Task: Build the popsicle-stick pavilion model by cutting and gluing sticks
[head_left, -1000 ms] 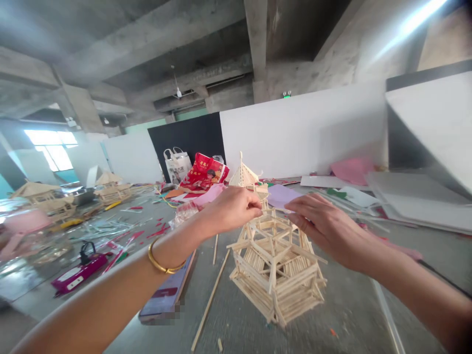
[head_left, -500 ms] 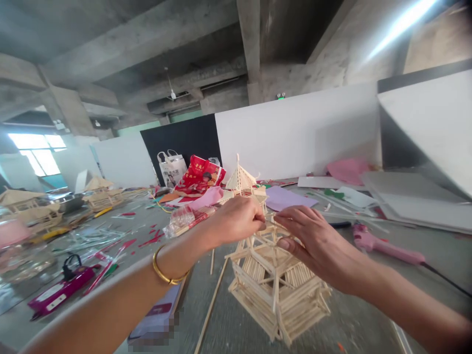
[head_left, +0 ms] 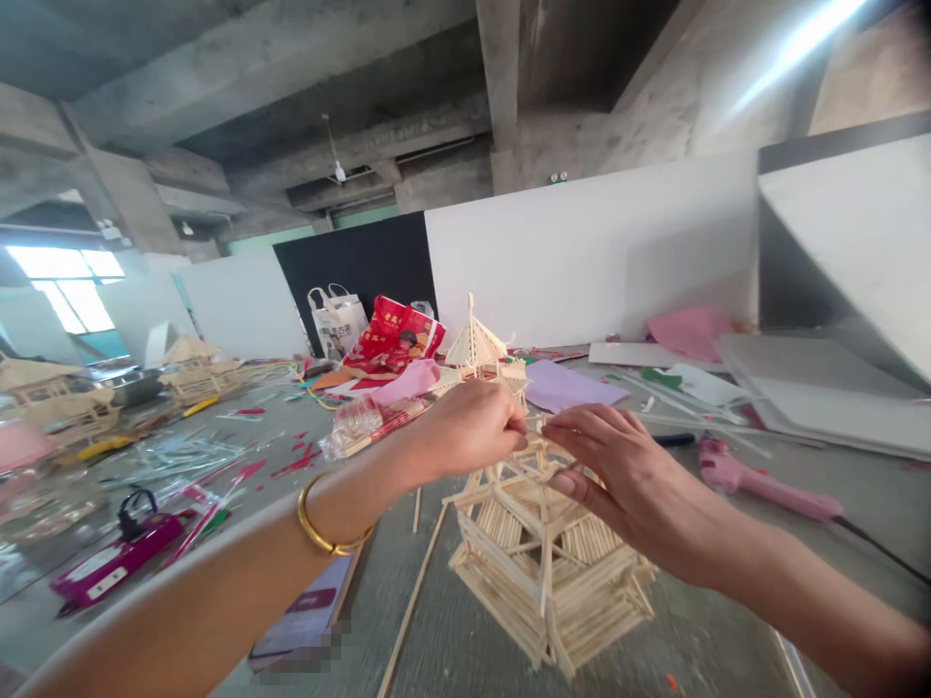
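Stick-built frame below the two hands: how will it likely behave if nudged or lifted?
The stick-built frame is probably light for its size, being thin sticks with open gaps. It may be fragile: its slender upper struts look easy to snap or pull loose. Its wide, many-sided lower tier suggests a low push would slide it rather than tip it.

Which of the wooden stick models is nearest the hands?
The open frame in front, showing no roof, beneath the left hand and right hand; the roofed models stand farther back.

Left hand (head_left: 474, 427) curled, right hand (head_left: 622, 465) more extended
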Motion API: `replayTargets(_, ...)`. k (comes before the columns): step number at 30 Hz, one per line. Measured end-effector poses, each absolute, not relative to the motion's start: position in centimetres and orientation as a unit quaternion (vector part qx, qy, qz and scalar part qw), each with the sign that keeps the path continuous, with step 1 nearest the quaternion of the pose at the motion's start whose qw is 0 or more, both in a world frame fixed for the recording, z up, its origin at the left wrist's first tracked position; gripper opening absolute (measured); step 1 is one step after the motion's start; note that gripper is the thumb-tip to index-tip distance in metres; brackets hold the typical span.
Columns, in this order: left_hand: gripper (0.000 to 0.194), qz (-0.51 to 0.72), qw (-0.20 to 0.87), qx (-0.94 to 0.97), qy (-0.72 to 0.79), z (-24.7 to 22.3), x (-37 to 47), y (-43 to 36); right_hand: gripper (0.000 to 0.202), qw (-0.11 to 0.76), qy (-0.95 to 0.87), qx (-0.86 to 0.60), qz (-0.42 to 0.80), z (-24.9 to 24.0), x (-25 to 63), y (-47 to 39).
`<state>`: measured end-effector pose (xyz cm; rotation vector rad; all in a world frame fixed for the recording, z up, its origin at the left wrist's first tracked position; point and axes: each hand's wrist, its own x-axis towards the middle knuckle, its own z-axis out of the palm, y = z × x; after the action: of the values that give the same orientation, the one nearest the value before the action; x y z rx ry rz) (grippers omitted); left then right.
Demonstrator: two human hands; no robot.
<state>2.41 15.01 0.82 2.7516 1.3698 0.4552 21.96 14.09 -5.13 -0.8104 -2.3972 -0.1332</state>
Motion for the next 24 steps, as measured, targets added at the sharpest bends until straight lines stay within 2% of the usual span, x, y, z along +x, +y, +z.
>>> replayTargets(8,0.021,0.125,-0.061,0.898,0.417,0.5,2.2,15.3,0.034,0.297,-0.902,-0.309,-0.054,-4.9,21.9,14.0)
replayTargets(16,0.022,0.127,-0.052,0.894,0.427,1.1,2.1,14.7,0.037,0.308,-0.895,-0.312,-0.083,-4.7,22.1,13.7)
replayTargets(24,0.025,0.193,-0.013,0.852,0.486,3.3,1.2,13.5,0.038,0.324,-0.885,-0.313,-0.120,-4.0,23.3,13.7)
